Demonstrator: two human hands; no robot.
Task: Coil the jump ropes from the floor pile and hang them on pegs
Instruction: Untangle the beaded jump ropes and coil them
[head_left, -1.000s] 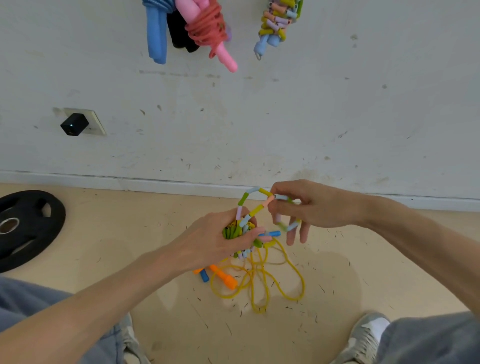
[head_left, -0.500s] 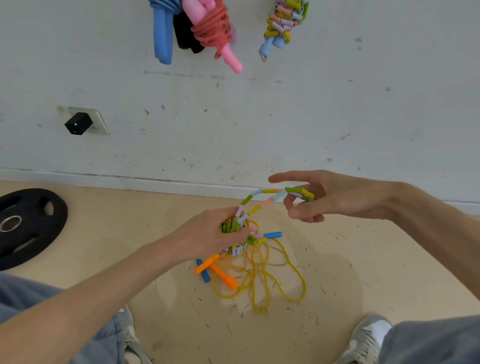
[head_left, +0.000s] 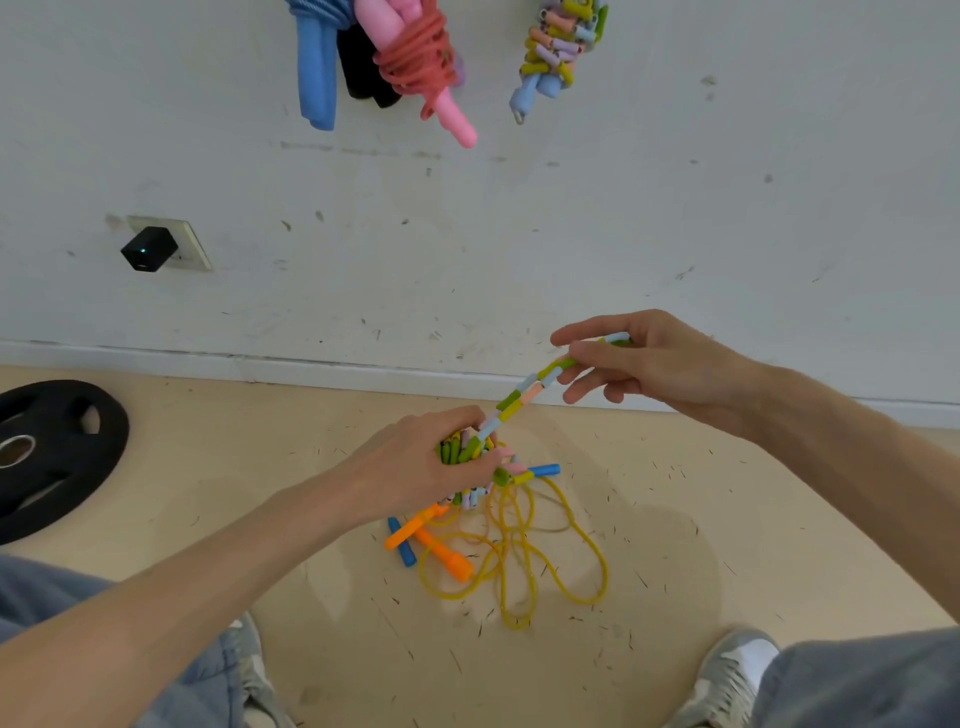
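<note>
A bundle of the beaded jump rope (head_left: 470, 452) is gripped in the closed left hand (head_left: 421, 462), above the floor (head_left: 675, 545). A straight stretch of it is pinched by the right hand (head_left: 660, 364) near the wall. The yellow jump rope (head_left: 519, 561) is left loose on the floor below.

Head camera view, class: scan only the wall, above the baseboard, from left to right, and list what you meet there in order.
Black plug block in the wall socket → blue foam-handled rope bundle → red coiled rope with pink handles → multicoloured beaded rope bundle.
</note>
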